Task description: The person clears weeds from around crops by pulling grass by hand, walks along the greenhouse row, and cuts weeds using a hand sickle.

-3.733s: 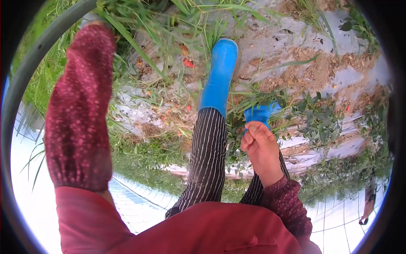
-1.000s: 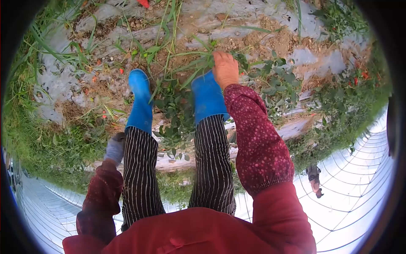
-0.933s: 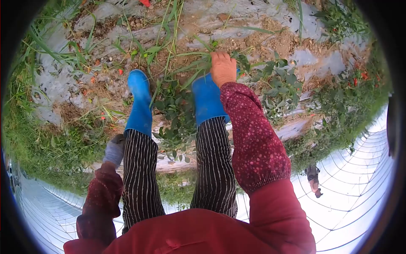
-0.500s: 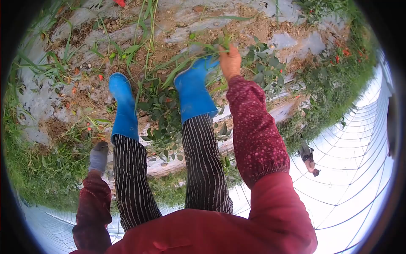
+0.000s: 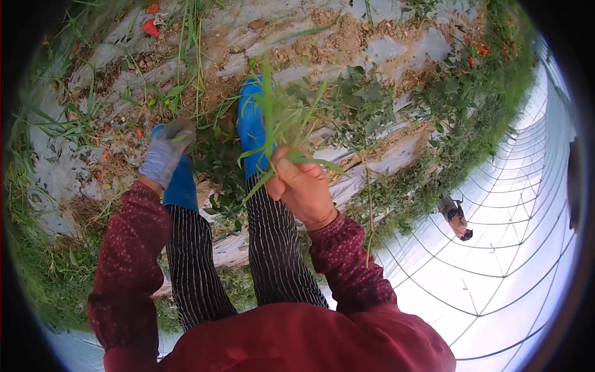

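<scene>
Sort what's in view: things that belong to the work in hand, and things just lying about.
In the work:
bare right hand
long green grass blades it grips
grey-gloved left hand

Lying about:
crumpled-looking red piece
pale grey ground sheeting

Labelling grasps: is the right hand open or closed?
Closed: the right hand has its fingers and thumb shut on green grass, whose blades stick out past them.

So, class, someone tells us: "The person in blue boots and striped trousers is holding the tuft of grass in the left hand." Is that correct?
Not quite: the head view shows the tuft of grass in the right hand. The blue boots and striped trousers are correct.
</scene>
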Demonstrator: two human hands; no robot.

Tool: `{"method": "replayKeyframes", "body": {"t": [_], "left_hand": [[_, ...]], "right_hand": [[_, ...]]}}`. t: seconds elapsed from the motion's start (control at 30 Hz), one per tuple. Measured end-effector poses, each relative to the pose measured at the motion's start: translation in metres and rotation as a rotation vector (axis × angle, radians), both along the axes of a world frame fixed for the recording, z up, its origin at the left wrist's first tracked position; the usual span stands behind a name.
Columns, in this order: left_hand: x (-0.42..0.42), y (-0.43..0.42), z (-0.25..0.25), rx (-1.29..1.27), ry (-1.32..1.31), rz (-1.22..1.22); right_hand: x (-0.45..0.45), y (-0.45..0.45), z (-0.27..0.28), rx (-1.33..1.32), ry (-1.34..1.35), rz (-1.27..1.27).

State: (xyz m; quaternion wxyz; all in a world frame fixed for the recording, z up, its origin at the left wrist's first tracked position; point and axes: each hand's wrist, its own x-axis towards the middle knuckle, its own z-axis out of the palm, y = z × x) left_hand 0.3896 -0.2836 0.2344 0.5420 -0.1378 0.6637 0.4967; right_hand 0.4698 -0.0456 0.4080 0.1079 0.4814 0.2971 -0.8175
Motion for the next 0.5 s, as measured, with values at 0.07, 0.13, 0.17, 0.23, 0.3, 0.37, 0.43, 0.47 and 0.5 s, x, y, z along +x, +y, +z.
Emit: {"method": "replayKeyframes", "body": {"t": [0.07, 0.13, 0.17, 0.23, 0.3, 0.37, 0.43, 0.47, 0.5], "left_hand": [[-0.004, 0.077, 0.016, -0.087, -0.477, 0.305], [0.009, 0.115, 0.007, -0.007, -0.537, 0.279], [0.017, 0.132, 0.001, 0.023, -0.563, 0.272], [0.031, 0.164, -0.018, 0.071, -0.608, 0.272], [0.046, 0.194, -0.036, 0.119, -0.643, 0.289], [0.062, 0.219, -0.053, 0.17, -0.667, 0.322], [0.077, 0.237, -0.065, 0.208, -0.681, 0.383], [0.075, 0.243, -0.064, 0.216, -0.688, 0.424], [0.077, 0.247, -0.056, 0.212, -0.721, 0.477]], "right_hand": [[0.012, -0.024, -0.005, -0.097, -0.129, -0.208], [0.031, -0.03, -0.002, -0.122, -0.154, -0.226], [0.041, -0.03, 0.0, -0.136, -0.17, -0.231], [0.061, -0.024, 0.007, -0.153, -0.175, -0.165], [0.072, -0.015, 0.016, -0.165, -0.175, -0.088], [0.075, -0.007, 0.019, -0.135, -0.15, -0.003], [0.073, -0.006, 0.021, -0.131, -0.15, 0.033], [0.075, -0.008, 0.021, -0.152, -0.155, 0.033], [0.078, -0.008, 0.022, -0.168, -0.154, 0.038]]}}
